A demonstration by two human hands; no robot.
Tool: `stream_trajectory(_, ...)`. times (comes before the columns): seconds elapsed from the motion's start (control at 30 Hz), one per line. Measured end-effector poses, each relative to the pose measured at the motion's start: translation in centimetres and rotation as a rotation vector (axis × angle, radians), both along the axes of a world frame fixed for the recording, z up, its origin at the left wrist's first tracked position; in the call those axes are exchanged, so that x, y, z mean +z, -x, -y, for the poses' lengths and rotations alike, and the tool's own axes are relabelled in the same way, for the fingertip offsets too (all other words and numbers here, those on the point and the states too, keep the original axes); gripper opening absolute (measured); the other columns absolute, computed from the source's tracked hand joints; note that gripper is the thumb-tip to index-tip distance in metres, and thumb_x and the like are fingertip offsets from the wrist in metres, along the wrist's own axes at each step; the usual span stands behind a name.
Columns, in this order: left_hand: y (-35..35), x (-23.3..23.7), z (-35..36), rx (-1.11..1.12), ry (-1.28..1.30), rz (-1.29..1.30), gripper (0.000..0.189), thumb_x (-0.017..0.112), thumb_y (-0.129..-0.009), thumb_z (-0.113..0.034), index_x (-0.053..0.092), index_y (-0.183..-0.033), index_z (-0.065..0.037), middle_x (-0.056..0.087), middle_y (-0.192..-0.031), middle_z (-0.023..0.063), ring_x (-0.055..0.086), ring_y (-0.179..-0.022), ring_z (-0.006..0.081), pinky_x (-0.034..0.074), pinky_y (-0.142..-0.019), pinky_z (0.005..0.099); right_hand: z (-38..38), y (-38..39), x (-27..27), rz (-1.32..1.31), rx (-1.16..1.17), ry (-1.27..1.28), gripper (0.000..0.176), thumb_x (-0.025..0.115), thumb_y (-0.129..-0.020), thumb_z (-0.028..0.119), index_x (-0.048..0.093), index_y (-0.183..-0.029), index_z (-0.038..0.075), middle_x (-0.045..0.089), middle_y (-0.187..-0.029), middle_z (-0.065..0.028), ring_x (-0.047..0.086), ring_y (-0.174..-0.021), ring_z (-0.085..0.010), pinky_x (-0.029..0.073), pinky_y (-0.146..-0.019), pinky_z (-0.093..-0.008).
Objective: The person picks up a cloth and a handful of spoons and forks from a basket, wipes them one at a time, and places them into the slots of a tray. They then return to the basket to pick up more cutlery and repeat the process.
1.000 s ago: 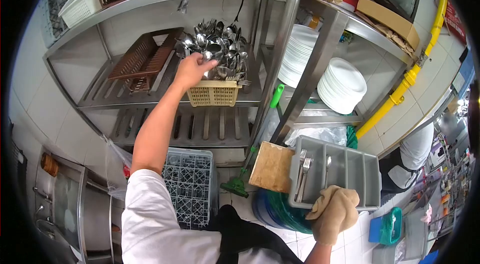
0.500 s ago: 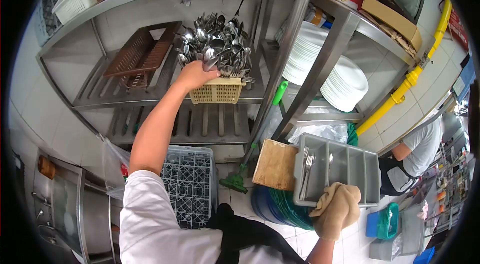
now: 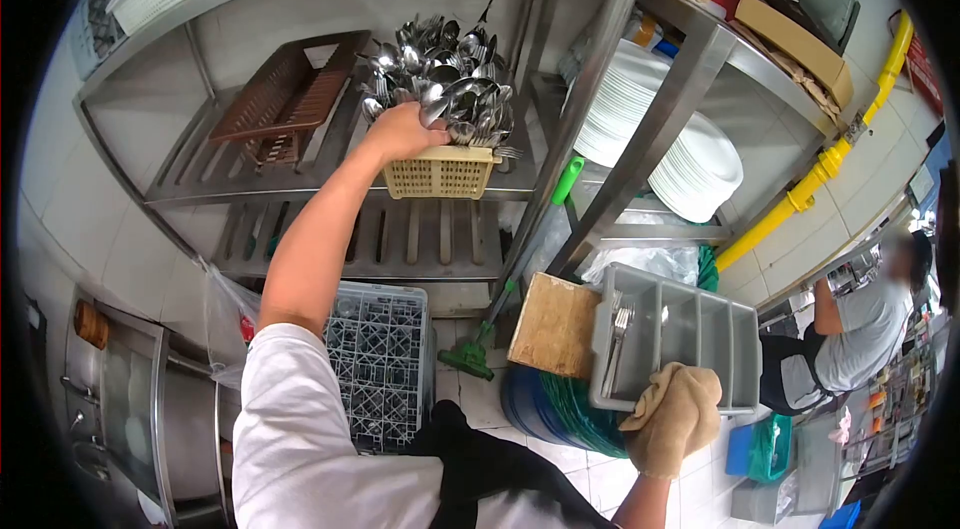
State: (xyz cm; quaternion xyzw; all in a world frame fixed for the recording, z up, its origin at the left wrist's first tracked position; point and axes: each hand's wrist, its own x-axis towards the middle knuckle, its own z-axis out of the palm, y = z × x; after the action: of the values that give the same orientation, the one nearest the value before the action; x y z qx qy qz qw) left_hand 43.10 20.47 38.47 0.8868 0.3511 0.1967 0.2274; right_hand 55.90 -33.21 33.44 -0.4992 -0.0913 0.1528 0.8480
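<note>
Up on the steel shelf (image 3: 300, 191), the left hand (image 3: 400, 132) was only reaching in among the spoons (image 3: 450, 79) a second ago. Now its fingers have curled shut on a handful of them at the near-left rim of the yellow basket (image 3: 440, 174), where they stand bunched. Lower right, the right hand (image 3: 672, 419), wrapped in a tan cloth, still clamps the near edge of the grey divided tray (image 3: 690, 329), with a few forks (image 3: 618, 329) lying in its leftmost slot.

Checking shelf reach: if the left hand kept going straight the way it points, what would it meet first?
The spoons standing in the yellow basket; the left hand seems to touch them, though depth is unclear.
</note>
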Motion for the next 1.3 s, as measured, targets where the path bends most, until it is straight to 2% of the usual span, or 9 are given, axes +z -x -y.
stream_trajectory(0.2, -0.9, -0.6, 0.2, 0.094, 0.035, -0.007, 0.041, 0.074, -0.075, -0.041, 0.074, -0.103, -0.011, 0.073, -0.100, 0.0142, 0.069, -0.096, 0.0285, 0.050, -0.086, 0.0369, 0.3, 0.3, -0.2, -0.040, -0.057, 0.015, 0.018, 0.052, -0.090, 0.009, 0.053, -0.086, -0.009, 0.056, -0.064, -0.0195, 0.051, -0.042, -0.0235, 0.044, -0.039, -0.0309)
stream_trajectory(0.53, -0.2, -0.2, 0.1, 0.127, 0.041, 0.056, 0.042, 0.078, -0.071, -0.034, 0.071, -0.099, -0.003, 0.073, -0.097, 0.0143, 0.069, -0.094, 0.0243, 0.050, -0.087, 0.0362, -0.3, 1.0, -0.2, -0.009, -0.163, 0.111, 0.023, 0.052, -0.093, 0.014, 0.055, -0.088, -0.008, 0.056, -0.064, -0.0164, 0.051, -0.043, -0.0221, 0.043, -0.042, -0.0298)
stream_trajectory(0.6, 0.3, -0.5, -0.3, -0.100, 0.221, 0.297, 0.044, 0.078, -0.074, -0.029, 0.067, -0.105, 0.001, 0.072, -0.103, 0.0126, 0.068, -0.095, 0.0209, 0.049, -0.088, 0.0354, -0.3, 1.0, -0.2, -0.007, -0.175, 0.111, 0.022, 0.052, -0.092, 0.014, 0.055, -0.088, -0.008, 0.056, -0.065, -0.0165, 0.051, -0.043, -0.0220, 0.043, -0.041, -0.0297)
stream_trajectory(0.63, 0.3, -0.7, -0.4, -0.063, 0.298, 0.351, 0.050, 0.079, -0.076, -0.025, 0.063, -0.114, 0.004, 0.069, -0.111, 0.0117, 0.065, -0.100, 0.0187, 0.048, -0.091, 0.0343, -0.4, 1.0, -0.1, -0.007, -0.178, 0.111, 0.022, 0.052, -0.092, 0.014, 0.055, -0.088, -0.008, 0.056, -0.065, -0.0166, 0.051, -0.043, -0.0220, 0.043, -0.041, -0.0297)
stream_trajectory(0.77, 0.8, -0.1, -0.1, -0.177, 0.441, 0.291, 0.059, 0.081, -0.075, -0.022, 0.061, -0.122, 0.007, 0.067, -0.120, 0.0142, 0.063, -0.109, 0.0207, 0.045, -0.098, 0.0315, -0.5, 1.0, 0.0, -0.006, -0.184, 0.107, 0.020, 0.053, -0.091, 0.013, 0.055, -0.088, -0.007, 0.056, -0.066, -0.0168, 0.051, -0.043, -0.0219, 0.043, -0.041, -0.0295)
stream_trajectory(1.0, 0.9, -0.2, -1.3, -0.357, 0.529, 0.132, 0.059, 0.082, -0.075, -0.029, 0.063, -0.121, 0.002, 0.067, -0.111, 0.0098, 0.060, -0.102, 0.0183, 0.044, -0.094, 0.0319, -0.6, 0.9, -0.1, 0.013, -0.230, 0.092, 0.018, 0.054, -0.089, 0.012, 0.055, -0.089, -0.007, 0.057, -0.067, -0.0172, 0.051, -0.043, -0.0218, 0.043, -0.040, -0.0293)
stream_trajectory(1.07, 1.0, -0.4, -1.1, -0.352, 0.508, 0.140, 0.059, 0.082, -0.075, -0.029, 0.062, -0.121, 0.002, 0.067, -0.110, 0.0091, 0.061, -0.100, 0.0178, 0.045, -0.093, 0.0316, -0.6, 0.9, -0.1, -0.006, -0.230, 0.125, 0.007, 0.059, -0.091, 0.004, 0.057, -0.092, -0.002, 0.061, -0.072, -0.0117, 0.055, -0.050, -0.0161, 0.044, -0.047, -0.0255)
stream_trajectory(1.2, 1.2, -0.2, -0.9, -0.296, 0.452, 0.121, 0.058, 0.083, -0.074, -0.028, 0.063, -0.119, 0.003, 0.068, -0.108, 0.0087, 0.061, -0.100, 0.0175, 0.045, -0.094, 0.0308, -1.7, 2.1, 1.8, 0.042, -0.256, 0.176, 0.004, 0.060, -0.090, 0.002, 0.057, -0.090, -0.002, 0.061, -0.073, -0.0113, 0.055, -0.050, -0.0144, 0.044, -0.047, -0.0242)
stream_trajectory(1.3, 1.1, 0.2, -0.8, -0.369, 0.590, 0.139, 0.055, 0.082, -0.073, -0.024, 0.064, -0.118, 0.002, 0.068, -0.110, 0.0102, 0.061, -0.101, 0.0198, 0.044, -0.095, 0.0311, -2.4, 2.2, 2.3, 0.127, -0.362, 0.229, 0.006, 0.057, -0.090, 0.004, 0.057, -0.090, -0.002, 0.057, -0.066, -0.0109, 0.051, -0.042, -0.0162, 0.040, -0.038, -0.0249)
